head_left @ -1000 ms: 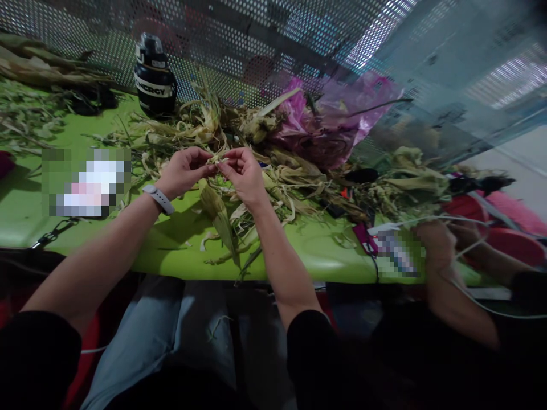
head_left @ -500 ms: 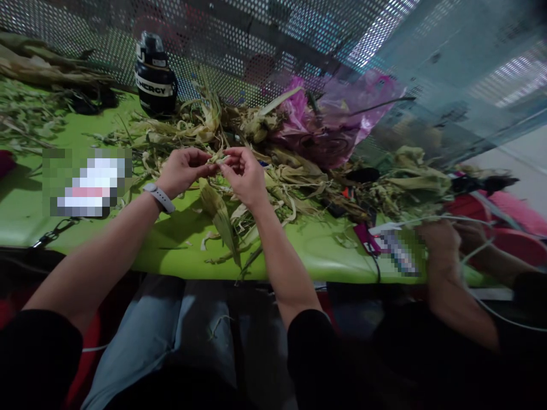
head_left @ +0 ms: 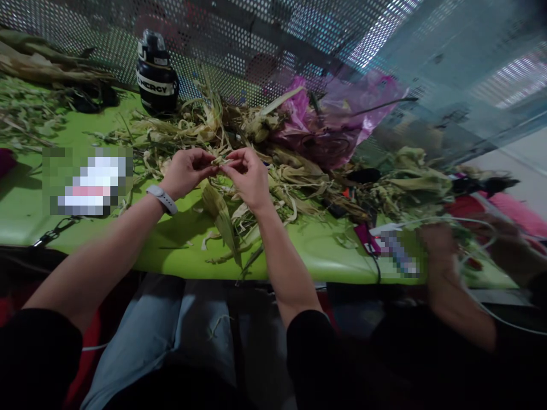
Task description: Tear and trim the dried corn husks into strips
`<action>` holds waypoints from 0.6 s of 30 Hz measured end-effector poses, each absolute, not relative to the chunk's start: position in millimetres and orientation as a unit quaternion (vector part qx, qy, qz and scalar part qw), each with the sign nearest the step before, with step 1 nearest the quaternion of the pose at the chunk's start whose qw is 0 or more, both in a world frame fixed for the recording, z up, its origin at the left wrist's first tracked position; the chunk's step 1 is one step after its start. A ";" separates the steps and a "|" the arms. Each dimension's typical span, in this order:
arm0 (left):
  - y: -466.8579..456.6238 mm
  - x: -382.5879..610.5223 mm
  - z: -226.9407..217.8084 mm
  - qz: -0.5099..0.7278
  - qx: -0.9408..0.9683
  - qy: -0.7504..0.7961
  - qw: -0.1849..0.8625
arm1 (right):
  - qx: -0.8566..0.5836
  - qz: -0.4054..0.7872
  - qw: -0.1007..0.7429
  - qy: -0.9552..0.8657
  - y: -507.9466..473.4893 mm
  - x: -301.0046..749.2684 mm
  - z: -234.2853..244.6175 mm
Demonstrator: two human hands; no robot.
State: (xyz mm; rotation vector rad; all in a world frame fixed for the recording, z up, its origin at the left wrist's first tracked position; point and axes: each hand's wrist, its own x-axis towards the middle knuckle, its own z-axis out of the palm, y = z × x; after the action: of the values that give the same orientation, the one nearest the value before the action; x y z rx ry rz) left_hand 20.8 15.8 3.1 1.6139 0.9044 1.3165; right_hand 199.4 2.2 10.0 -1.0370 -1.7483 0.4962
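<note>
My left hand (head_left: 184, 171), with a grey watch on the wrist, and my right hand (head_left: 249, 176) meet above the green table (head_left: 85, 228). Both pinch a thin pale strip of corn husk (head_left: 221, 161) between fingertips. Below them lies a husk-wrapped corn cob (head_left: 220, 213), pointing toward the table's near edge. A heap of dry husks and leaves (head_left: 277, 171) spreads behind and to the right of my hands.
A black bottle (head_left: 156, 74) stands at the back by the perforated metal wall. A pink plastic bag (head_left: 329, 122) lies behind the heap. At the right another person's hand (head_left: 438, 245) holds a white cable. Loose husks (head_left: 25, 108) cover the far left.
My hands have stayed together on the husk strip, shifting only slightly. The other person's hands at the right have moved and are blurred.
</note>
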 end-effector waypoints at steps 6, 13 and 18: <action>16.9 18.4 0.1 0.503 0.694 0.347 0.380 | -0.425 0.242 0.502 -0.713 6.3 202.9 6.8; 16.8 16.9 5.7 0.519 0.625 0.367 0.454 | -0.411 0.236 0.532 -0.702 6.3 198.5 4.9; 15.6 19.0 5.4 0.535 0.593 0.360 0.483 | -0.405 0.232 0.541 -0.700 9.3 200.3 4.7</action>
State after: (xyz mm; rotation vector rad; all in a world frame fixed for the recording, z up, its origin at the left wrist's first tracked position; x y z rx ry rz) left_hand 19.0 15.6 5.4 1.4439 0.8779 1.3023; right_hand 200.3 9.3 4.7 -0.9613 -1.6627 0.5506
